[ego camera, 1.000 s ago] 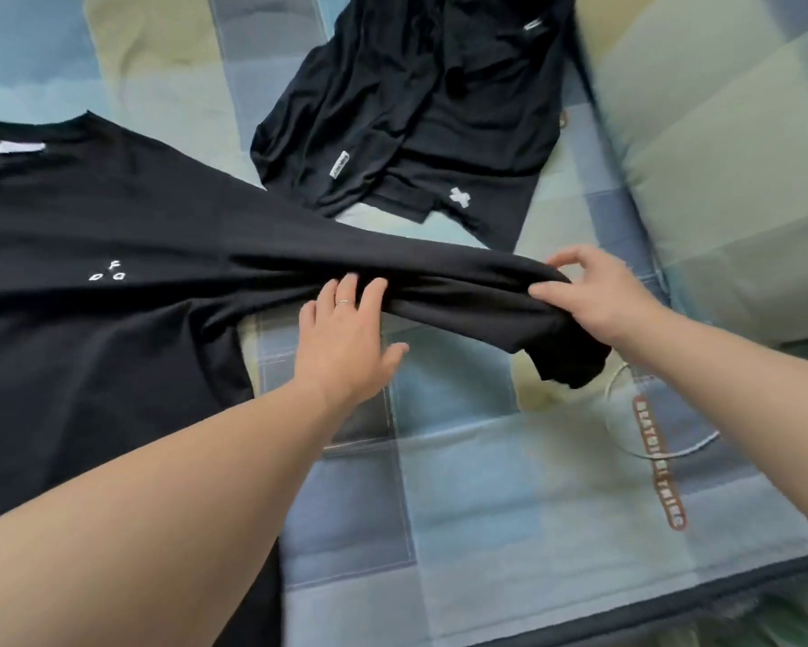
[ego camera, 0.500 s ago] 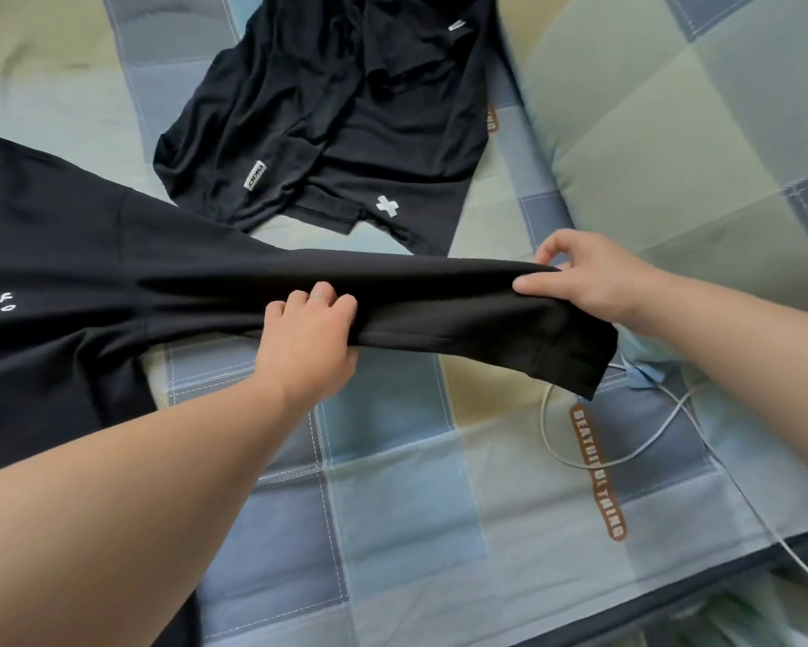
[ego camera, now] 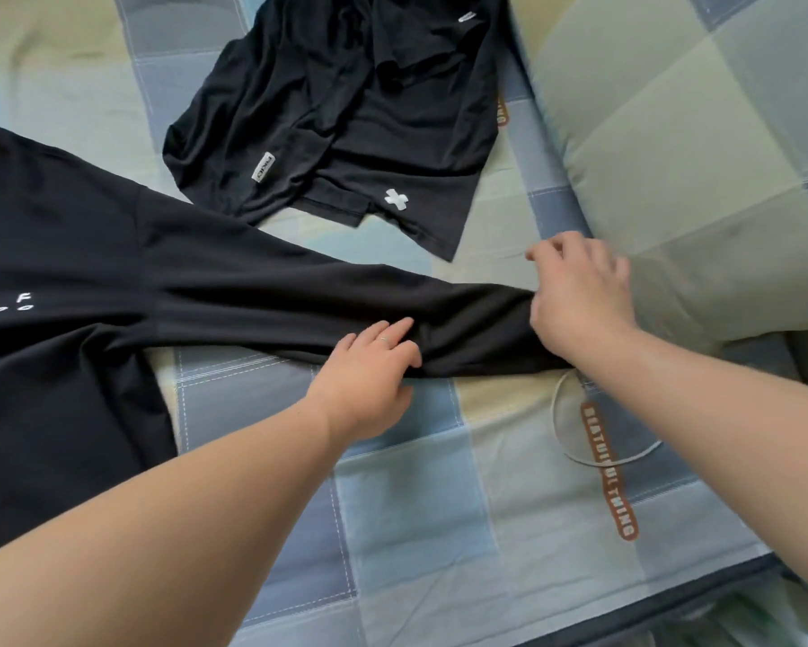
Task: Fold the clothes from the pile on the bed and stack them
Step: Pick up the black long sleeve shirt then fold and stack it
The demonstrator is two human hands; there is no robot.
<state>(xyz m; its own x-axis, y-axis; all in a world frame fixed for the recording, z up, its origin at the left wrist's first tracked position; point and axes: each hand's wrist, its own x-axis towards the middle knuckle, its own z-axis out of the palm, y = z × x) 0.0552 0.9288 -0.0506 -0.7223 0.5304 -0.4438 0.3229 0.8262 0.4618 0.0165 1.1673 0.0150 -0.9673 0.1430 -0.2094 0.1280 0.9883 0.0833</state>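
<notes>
Here the bed (ego camera: 416, 516) fills almost the whole view, covered by a sheet (ego camera: 262, 413) checked in pale blue, slate, cream and green, with stitched white lines along some squares. A band of brown lettering (ego camera: 609, 473) runs down the sheet toward the near edge, and a white cable (ego camera: 561, 427) loops across it. A pillow (ego camera: 700, 156) in the same check lies at the upper right. At the bottom right the mattress ends in a dark border; what lies beyond it is too blurred to tell.

A black shirt (ego camera: 66, 254) lies spread flat on the left, small white marks on its chest, its sleeve (ego camera: 276, 296) stretched rightward across the sheet. The left hand (ego camera: 369, 366) grasps the sleeve's near edge, fingers (ego camera: 383, 331) laid over the cloth and thumb below it, with folds gathering at the grip. The right hand (ego camera: 579, 296), blurred, covers the sleeve's end with curled fingers; I cannot tell whether they clasp the cloth. Beyond the sleeve, a heap of black clothes (ego camera: 346, 109) sits rumpled on the sheet, just beside the pillow.
</notes>
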